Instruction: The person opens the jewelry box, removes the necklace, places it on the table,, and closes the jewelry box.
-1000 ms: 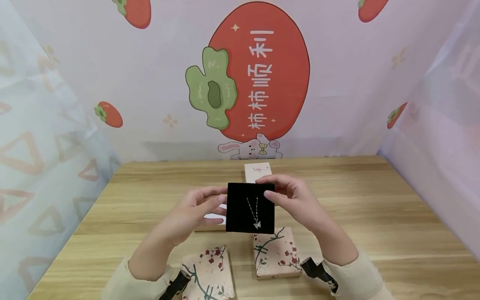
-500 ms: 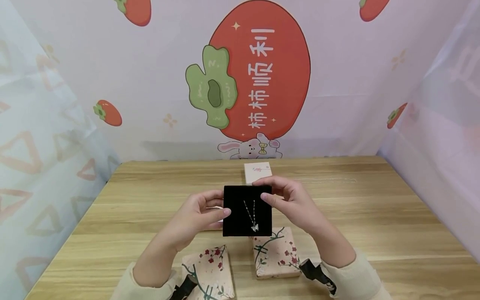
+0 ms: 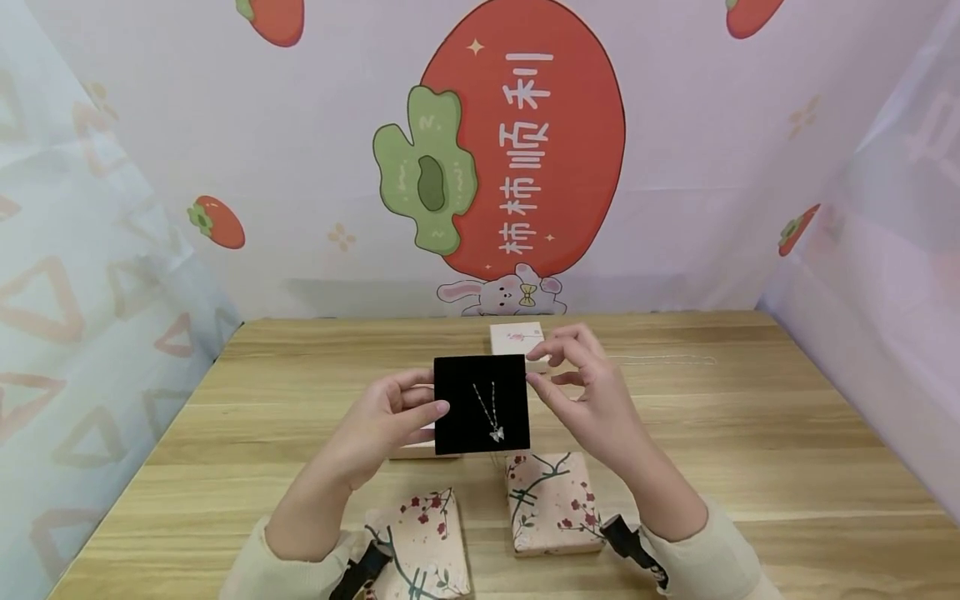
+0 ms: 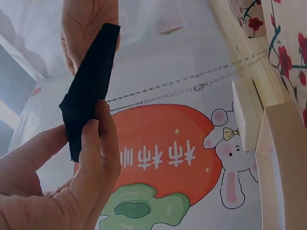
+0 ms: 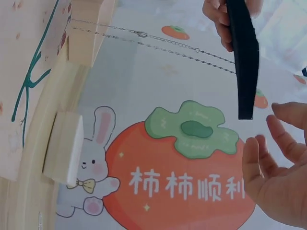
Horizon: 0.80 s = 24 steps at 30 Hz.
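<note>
In the head view, my left hand point(image 3: 382, 421) grips the left edge of a square black jewelry pad point(image 3: 457, 421), thumb on its front face. A silver necklace with a butterfly pendant point(image 3: 496, 434) lies against that face. The rest of its chain point(image 4: 168, 86) hangs loose behind the pad in the left wrist view. My right hand point(image 3: 581, 387) is just off the pad's upper right corner, fingers relaxed and bent. The right wrist view shows a gap between those fingers point(image 5: 252, 158) and the pad, with nothing held.
Two floral boxes point(image 3: 416, 546) point(image 3: 555, 508) lie at the front of the wooden table point(image 3: 750, 467). Behind the pad sits a partly hidden box point(image 3: 423, 452). A small white box point(image 3: 513, 337) stands at the back, and a thin silver chain point(image 3: 667, 360) stretches to its right.
My right hand has let go of the pad's right edge and drawn slightly away. The pad, held by my left hand, has shifted a little left and, lately, up.
</note>
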Each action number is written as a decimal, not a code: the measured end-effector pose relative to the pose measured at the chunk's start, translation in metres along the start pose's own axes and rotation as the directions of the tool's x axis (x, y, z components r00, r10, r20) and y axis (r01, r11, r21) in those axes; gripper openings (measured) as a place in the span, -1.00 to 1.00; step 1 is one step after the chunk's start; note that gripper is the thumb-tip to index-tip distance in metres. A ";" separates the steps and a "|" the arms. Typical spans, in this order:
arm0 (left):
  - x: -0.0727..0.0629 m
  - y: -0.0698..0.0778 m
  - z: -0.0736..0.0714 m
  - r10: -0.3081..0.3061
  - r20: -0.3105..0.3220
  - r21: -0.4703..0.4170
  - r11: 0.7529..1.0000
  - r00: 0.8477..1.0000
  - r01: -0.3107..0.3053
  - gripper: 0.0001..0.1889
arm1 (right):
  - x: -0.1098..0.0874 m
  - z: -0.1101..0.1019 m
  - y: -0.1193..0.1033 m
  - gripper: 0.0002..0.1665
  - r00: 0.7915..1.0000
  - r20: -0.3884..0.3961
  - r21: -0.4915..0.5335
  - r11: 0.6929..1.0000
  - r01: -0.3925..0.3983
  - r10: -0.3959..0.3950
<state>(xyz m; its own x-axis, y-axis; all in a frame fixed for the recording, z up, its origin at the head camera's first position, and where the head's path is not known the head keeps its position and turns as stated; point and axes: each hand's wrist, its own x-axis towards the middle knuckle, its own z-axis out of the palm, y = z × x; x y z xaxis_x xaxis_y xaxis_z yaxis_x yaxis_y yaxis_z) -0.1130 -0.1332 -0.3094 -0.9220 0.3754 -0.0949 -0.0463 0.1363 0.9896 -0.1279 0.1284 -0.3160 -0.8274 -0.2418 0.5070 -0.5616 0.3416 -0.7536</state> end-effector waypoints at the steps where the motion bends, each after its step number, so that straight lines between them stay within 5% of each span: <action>1: 0.000 0.000 -0.001 -0.001 -0.011 0.001 1.000 1.000 0.001 -0.44 | -0.001 0.001 -0.001 -0.81 0.999 -0.004 -0.029 0.999 0.040 -0.040; 4: 0.000 0.000 -0.002 0.009 -0.023 0.001 1.000 1.000 -0.009 -0.45 | -0.003 0.003 -0.003 -0.85 0.985 0.040 -0.129 0.977 0.172 -0.169; 9: 0.000 -0.002 -0.001 0.040 -0.016 -0.014 0.999 0.999 -0.040 -0.50 | -0.011 0.011 -0.013 -0.83 0.940 0.163 -0.318 0.886 0.338 -0.300; 16: 0.001 -0.003 0.003 0.072 0.000 -0.036 0.997 0.997 -0.072 -0.51 | -0.018 0.019 -0.020 -0.64 0.947 0.201 -0.537 0.780 0.319 -0.249; 24: 0.001 -0.003 0.006 0.085 -0.012 -0.026 0.996 0.996 -0.085 -0.52 | -0.018 0.025 -0.018 -0.73 0.956 0.205 -0.580 0.760 0.292 -0.211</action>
<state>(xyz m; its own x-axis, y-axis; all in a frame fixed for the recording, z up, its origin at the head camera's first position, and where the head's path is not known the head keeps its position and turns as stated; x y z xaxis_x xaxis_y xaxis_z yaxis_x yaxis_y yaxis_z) -0.1116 -0.1275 -0.3127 -0.9273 0.3742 -0.0093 0.0223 0.0803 0.9965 -0.1024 0.1036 -0.3224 -0.6705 -0.4890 0.5580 -0.6739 0.7160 -0.1823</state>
